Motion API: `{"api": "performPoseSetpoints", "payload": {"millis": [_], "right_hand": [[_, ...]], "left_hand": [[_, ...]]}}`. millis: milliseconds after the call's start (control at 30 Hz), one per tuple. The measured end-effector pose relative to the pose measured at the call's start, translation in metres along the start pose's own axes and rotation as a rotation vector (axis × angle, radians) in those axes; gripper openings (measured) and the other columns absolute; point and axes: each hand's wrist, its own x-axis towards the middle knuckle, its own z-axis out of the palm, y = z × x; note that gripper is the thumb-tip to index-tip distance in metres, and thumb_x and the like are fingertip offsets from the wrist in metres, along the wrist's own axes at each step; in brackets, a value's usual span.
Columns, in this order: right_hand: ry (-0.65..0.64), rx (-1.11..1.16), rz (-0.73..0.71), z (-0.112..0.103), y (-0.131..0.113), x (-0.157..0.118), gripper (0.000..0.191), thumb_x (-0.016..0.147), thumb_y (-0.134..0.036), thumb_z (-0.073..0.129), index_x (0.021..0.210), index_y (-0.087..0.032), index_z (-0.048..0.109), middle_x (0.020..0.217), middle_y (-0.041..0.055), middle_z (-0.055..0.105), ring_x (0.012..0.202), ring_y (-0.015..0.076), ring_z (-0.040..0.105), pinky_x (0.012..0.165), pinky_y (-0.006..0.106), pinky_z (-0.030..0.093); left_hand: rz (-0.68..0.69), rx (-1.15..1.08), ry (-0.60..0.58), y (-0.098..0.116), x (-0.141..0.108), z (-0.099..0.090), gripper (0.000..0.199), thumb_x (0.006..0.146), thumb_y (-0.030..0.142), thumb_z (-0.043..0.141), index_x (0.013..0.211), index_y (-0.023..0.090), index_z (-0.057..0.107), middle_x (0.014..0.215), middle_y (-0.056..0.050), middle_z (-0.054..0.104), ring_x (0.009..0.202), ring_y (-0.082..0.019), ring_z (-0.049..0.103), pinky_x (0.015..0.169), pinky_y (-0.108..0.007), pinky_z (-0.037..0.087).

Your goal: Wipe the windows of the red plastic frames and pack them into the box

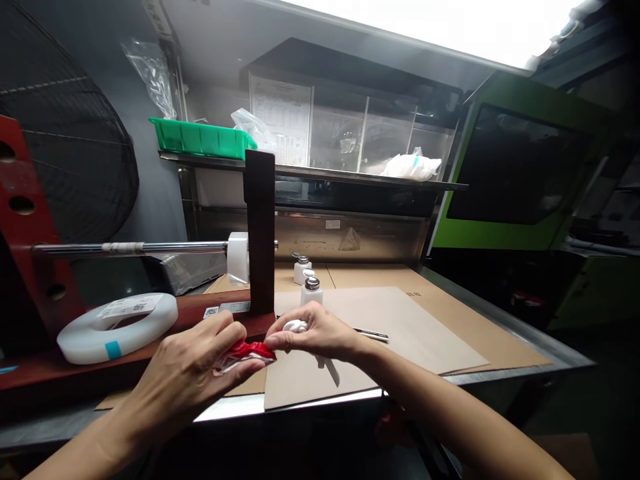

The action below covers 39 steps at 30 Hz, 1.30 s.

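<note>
Cardboard (pixel 373 370) covers the bench (pixel 505 321). At near left, the left hand (pixel 193 360) curls closely around a red packet (pixel 259 351); the right hand (pixel 320 333) pinches its right end, holding a white wad (pixel 295 326) too; white bottles (pixel 312 293) stand beyond.

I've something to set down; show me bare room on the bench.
Free: cardboard right of the bottles, from slim tool towards the right bench edge. Crowded: left, with roll and stand; centre, around left hand and right hand.

Bright light (pixel 440 20), metal shelf (pixel 330 171), grey wall (pixel 155 197)
</note>
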Motion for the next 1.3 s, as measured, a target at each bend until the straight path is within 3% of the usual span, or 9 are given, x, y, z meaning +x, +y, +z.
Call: {"api": "performPoseSetpoints", "payload": {"millis": [100,200,300,400,567,800,933,1133,1300], "right_hand": [[-0.089,0.073,0.025,0.004,0.004,0.001,0.022,0.072,-0.037,0.072,0.076,-0.015,0.071,0.063,-0.0031,0.058,0.058,0.0071,0.049,0.054,0.019,0.039],[-0.121,0.052,0.015,0.008,0.007,0.003,0.028,0.069,-0.041,0.074,0.076,-0.014,0.070,0.064,-0.0020,0.060,0.058,0.0080,0.050,0.053,0.019,0.039],[-0.024,-0.185,-0.130,0.016,0.007,0.010,0.020,0.077,-0.034,0.068,0.076,-0.014,0.069,0.069,0.0009,0.064,0.062,0.0101,0.054,0.058,0.021,0.041],[0.083,-0.643,-0.332,0.026,0.009,0.020,0.013,0.083,-0.026,0.062,0.079,-0.015,0.068,0.076,0.0028,0.066,0.067,0.0114,0.056,0.059,0.022,0.038],[0.088,-0.994,-0.405,0.041,0.016,0.038,0.015,0.087,-0.029,0.055,0.087,-0.020,0.068,0.085,0.0016,0.067,0.064,0.0108,0.055,0.046,0.024,0.022],[0.427,0.025,-0.009,0.031,0.034,0.065,0.030,0.078,-0.045,0.062,0.072,-0.016,0.063,0.060,-0.0036,0.051,0.054,0.0083,0.043,0.051,0.021,0.031],[0.396,0.214,0.121,0.025,0.041,0.081,0.041,0.077,-0.056,0.056,0.074,-0.016,0.060,0.049,-0.0089,0.033,0.041,0.0051,0.024,0.039,0.021,0.017],[0.346,0.409,0.179,0.032,0.032,0.091,0.019,0.067,-0.032,0.067,0.062,-0.017,0.056,0.042,-0.0115,0.029,0.039,0.0041,0.017,0.038,0.021,0.012],[0.401,0.470,0.193,0.037,0.026,0.084,0.014,0.065,-0.027,0.065,0.062,-0.017,0.056,0.041,-0.0114,0.032,0.039,0.0040,0.019,0.039,0.021,0.012]], "left_hand": [[0.142,0.086,0.084,-0.004,-0.006,0.001,0.032,0.080,0.056,0.053,0.074,0.024,0.055,0.071,0.000,0.054,0.058,-0.017,0.050,0.054,-0.029,0.037],[0.116,0.036,0.084,-0.009,-0.010,-0.002,0.035,0.077,0.059,0.053,0.087,0.026,0.057,0.087,-0.004,0.060,0.075,-0.023,0.056,0.068,-0.036,0.043],[-0.269,-0.148,0.117,-0.012,-0.009,-0.011,0.051,0.073,0.068,0.048,0.104,0.028,0.054,0.109,-0.008,0.059,0.102,-0.034,0.055,0.088,-0.050,0.040],[-0.654,-0.353,0.102,-0.015,-0.004,-0.016,0.056,0.074,0.071,0.040,0.109,0.028,0.051,0.089,-0.007,0.066,0.087,-0.034,0.062,0.078,-0.053,0.046],[-0.774,-0.624,0.054,-0.028,0.005,-0.002,0.055,0.076,0.064,0.042,0.111,0.021,0.045,0.044,0.003,0.054,0.045,-0.023,0.056,0.043,-0.033,0.046],[-0.796,-0.495,0.141,-0.044,0.009,0.004,0.037,0.078,0.051,0.041,0.106,0.028,0.047,0.054,0.003,0.060,0.046,-0.023,0.058,0.043,-0.032,0.046],[-0.788,-0.365,0.144,-0.043,0.013,0.002,0.031,0.079,0.048,0.040,0.102,0.030,0.047,0.056,0.003,0.063,0.048,-0.024,0.060,0.054,-0.036,0.047],[-0.762,-0.249,0.166,-0.039,0.017,0.002,0.027,0.079,0.044,0.040,0.101,0.030,0.047,0.079,-0.002,0.068,0.067,-0.028,0.066,0.068,-0.039,0.046],[-0.743,-0.297,0.141,-0.042,0.015,0.006,0.027,0.082,0.042,0.037,0.104,0.028,0.046,0.059,0.003,0.062,0.052,-0.024,0.062,0.057,-0.035,0.047]]}}
